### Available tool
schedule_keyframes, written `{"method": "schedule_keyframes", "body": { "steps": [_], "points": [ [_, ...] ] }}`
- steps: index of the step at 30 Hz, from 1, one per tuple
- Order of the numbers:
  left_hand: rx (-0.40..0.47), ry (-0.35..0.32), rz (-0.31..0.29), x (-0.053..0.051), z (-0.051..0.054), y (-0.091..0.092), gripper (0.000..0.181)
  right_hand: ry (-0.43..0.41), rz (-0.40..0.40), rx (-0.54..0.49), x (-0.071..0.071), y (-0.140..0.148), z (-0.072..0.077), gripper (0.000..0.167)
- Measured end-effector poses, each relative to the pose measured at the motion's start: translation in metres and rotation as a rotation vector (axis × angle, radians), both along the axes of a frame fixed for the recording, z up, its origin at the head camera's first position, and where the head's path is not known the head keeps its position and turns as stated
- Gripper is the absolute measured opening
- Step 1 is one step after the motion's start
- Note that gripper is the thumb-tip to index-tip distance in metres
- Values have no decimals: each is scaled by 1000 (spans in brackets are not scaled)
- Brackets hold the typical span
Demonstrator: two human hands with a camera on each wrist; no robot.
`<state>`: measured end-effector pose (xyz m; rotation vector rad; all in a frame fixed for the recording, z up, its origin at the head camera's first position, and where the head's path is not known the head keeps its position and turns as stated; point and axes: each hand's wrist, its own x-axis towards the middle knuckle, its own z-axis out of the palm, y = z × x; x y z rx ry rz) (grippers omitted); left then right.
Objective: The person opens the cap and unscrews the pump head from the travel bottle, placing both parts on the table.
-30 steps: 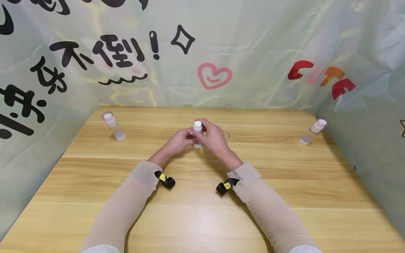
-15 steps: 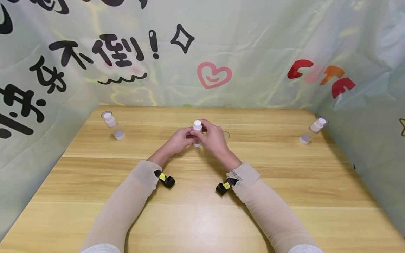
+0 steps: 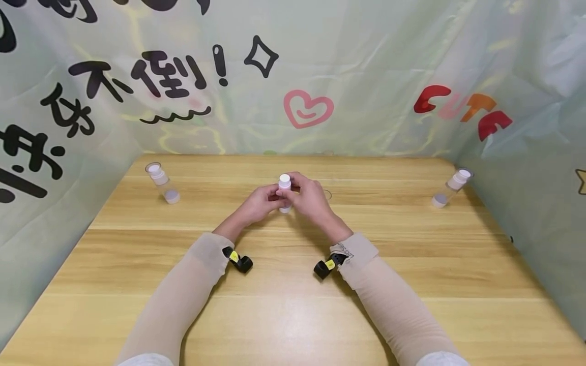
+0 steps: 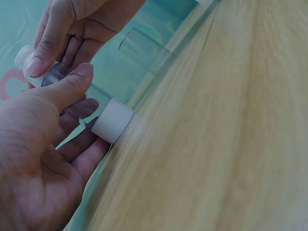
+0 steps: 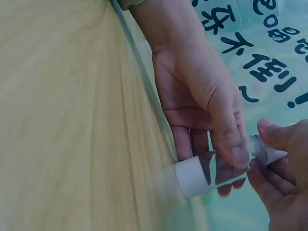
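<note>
A small clear bottle with a white base and white top stands upright at the middle of the wooden table, between both hands. My left hand grips its clear body, thumb in front and fingers behind, as the right wrist view shows. Higher up, my right hand pinches the white neck between thumb and fingers. The bottle's white base touches the tabletop in the left wrist view. Beside the right hand is a clear cap, its rim partly hidden by that hand in the head view.
A similar bottle with a clear cap over its top stands at the table's far left. Another capped bottle stands at the far right. A printed cloth encloses the back and sides of the table.
</note>
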<state>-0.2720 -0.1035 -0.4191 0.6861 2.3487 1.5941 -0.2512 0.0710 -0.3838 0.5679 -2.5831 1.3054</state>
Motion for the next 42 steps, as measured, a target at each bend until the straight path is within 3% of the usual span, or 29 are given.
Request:
{"method": "schedule_keyframes", "body": {
  "steps": [15,29,35,42],
  "points": [
    [-12,-17,-3,-1,-2,-1,48,-118,148,-151,-8,13,-1,39],
    [-12,-27,0,-2,-4,-1,42,-215,242,-198,-13,24,1,41],
    [-18,-12,2,-2,-5,-1,41,-178,214,-184,-9,22,7,49],
    [-27,-2,-3,-2,-4,-1,38,-53,112,-146,-4,15,11,51]
  ]
}}
